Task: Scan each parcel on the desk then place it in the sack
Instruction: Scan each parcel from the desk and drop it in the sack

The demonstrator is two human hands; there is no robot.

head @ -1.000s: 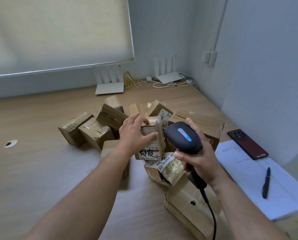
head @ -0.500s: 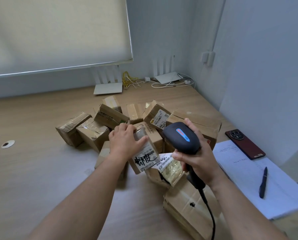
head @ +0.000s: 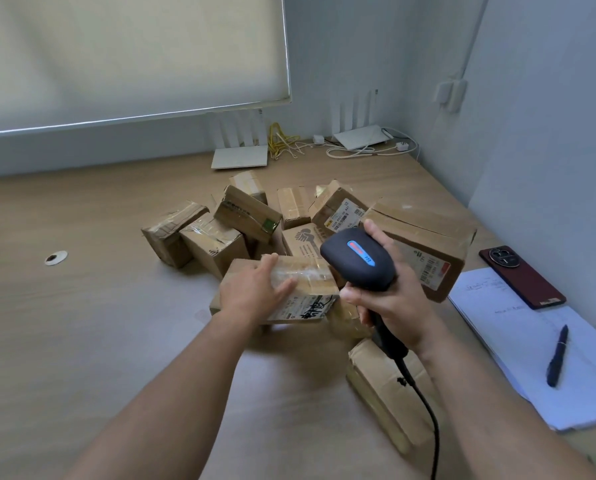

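In the middle of the frame the left hand (head: 255, 294) grips a taped cardboard parcel (head: 300, 289), fingers laid over its top and thumb side toward the viewer, its label with black handwriting facing down and forward at the lower edge. Just to the right, the right hand (head: 393, 299) is clenched around the handle of a dark barcode scanner (head: 357, 259), whose head sits beside the parcel's right end; its black cord (head: 424, 403) runs down to the bottom edge. Behind them, a heap of brown boxes (head: 248, 216) lies on the wooden desk (head: 82, 323), and another box (head: 386, 386) lies at lower centre right. At the right edge a pen (head: 556, 355) rests on white paper (head: 531, 341), with a dark red phone (head: 521, 277) just above. Two white routers (head: 239, 157) stand at the back by the wall.
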